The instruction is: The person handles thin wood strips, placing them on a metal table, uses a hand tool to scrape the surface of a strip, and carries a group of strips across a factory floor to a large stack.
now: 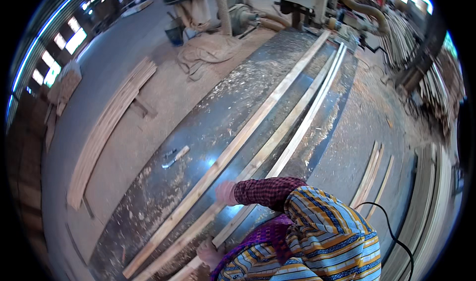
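Long pale wooden strips lie lengthwise on a dark metal table. My right hand (226,192), in a dark checked sleeve, is at the middle wooden strip (270,144); its fingers are smeared by motion. Lower down, my left hand (209,254) is closed around a wooden strip (233,225) near my body. My right arm crosses over the pair of whiter strips (310,117) and hides part of them. Left of my hands lies a wider wooden strip (233,149), with neither hand on it.
The metal table (198,124) carries wood shavings and a small pale-handled tool (177,157). A woodworking machine (307,0) with a hose stands at the far end. Stacked boards (111,132) lie left; loose strips (369,174) and a black cable (396,239) are at right.
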Demonstrator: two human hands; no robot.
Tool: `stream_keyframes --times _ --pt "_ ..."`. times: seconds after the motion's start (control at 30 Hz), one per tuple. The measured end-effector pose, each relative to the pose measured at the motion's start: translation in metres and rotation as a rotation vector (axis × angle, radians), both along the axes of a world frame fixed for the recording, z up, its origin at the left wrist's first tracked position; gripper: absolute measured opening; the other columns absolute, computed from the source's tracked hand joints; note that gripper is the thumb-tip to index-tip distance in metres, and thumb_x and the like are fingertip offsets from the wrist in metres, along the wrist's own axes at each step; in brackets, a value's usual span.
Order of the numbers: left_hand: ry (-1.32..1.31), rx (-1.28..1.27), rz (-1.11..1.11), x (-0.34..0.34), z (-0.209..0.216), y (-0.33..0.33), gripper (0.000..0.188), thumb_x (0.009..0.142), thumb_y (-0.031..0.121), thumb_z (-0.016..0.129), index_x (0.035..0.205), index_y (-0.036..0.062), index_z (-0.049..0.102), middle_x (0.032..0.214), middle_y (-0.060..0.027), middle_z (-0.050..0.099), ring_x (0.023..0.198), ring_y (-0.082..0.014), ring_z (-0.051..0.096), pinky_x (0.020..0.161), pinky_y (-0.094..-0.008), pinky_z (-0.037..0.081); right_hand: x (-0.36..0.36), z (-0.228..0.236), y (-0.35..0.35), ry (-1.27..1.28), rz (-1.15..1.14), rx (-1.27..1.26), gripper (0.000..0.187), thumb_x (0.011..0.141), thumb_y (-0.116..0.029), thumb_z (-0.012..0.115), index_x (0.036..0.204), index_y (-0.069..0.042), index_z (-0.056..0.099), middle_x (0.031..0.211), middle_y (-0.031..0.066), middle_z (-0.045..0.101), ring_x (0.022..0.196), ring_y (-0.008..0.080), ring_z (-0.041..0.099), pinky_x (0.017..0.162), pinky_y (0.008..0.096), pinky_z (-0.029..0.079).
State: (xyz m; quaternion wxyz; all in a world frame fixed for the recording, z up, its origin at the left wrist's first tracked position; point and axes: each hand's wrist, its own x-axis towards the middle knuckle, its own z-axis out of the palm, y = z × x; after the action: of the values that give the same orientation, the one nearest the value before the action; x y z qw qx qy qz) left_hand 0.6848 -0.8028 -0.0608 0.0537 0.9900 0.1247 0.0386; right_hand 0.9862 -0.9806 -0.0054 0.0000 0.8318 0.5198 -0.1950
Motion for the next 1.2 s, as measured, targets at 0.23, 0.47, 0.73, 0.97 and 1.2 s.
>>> stream_keyframes --times 0.23,0.47,0.73,0.97,1.2 --pt "0.282 0.004 0.068 0.009 0.015 0.011 0.079 0.059 0.052 0.088 0.126 0.0154 0.068 0.111 -0.0131 0.071 0.113 -0.0322 0.065 0.102 -0.0483 0.046 -0.017 0.009 -0.008 0.144 0.134 -0.171 0.025 0.078 -0.025 0.080 0.096 -0.008 0.082 0.094 0.0137 0.078 0.091 0.0366 0.075 0.075 0.0493 0.063" --pt "0.137 -0.148 0.041 0.010 0.020 0.002 0.082 0.065 0.051 0.085 0.133 0.0108 0.062 0.126 -0.0114 0.063 0.122 -0.0324 0.058 0.107 -0.0518 0.043 0.030 -0.006 -0.086 0.158 0.077 -0.055 0.038 0.082 -0.036 0.076 0.106 -0.007 0.078 0.101 0.0172 0.075 0.097 0.0403 0.073 0.082 0.0514 0.059" --pt "-0.115 0.159 0.045 0.015 0.057 -0.017 0.090 0.067 0.054 0.085 0.141 0.0099 0.057 0.122 -0.0096 0.062 0.116 -0.0319 0.059 0.104 -0.0530 0.045 0.022 0.069 -0.133 0.212 -0.066 0.060 0.072 0.081 -0.064 0.075 0.128 -0.009 0.071 0.113 0.0151 0.073 0.112 0.0353 0.068 0.092 0.0483 0.055" --pt "0.491 0.095 -0.155 0.063 0.102 -0.005 0.085 0.066 0.062 0.084 0.132 0.0130 0.063 0.109 -0.0078 0.067 0.108 -0.0301 0.064 0.091 -0.0521 0.046 -0.018 0.040 -0.171 -0.010 -0.102 -0.034 0.088 0.072 -0.062 0.083 0.135 -0.007 0.058 0.122 0.0141 0.069 0.116 0.0329 0.064 0.099 0.0449 0.050" --pt "0.467 0.002 -0.142 0.016 0.030 0.058 0.081 0.062 0.066 0.083 0.120 0.0106 0.067 0.109 -0.0118 0.071 0.111 -0.0311 0.065 0.100 -0.0473 0.045 -0.019 0.024 -0.139 0.033 -0.077 0.114 0.077 0.069 -0.061 0.086 0.123 -0.009 0.066 0.108 0.0101 0.072 0.109 0.0323 0.067 0.089 0.0455 0.055"
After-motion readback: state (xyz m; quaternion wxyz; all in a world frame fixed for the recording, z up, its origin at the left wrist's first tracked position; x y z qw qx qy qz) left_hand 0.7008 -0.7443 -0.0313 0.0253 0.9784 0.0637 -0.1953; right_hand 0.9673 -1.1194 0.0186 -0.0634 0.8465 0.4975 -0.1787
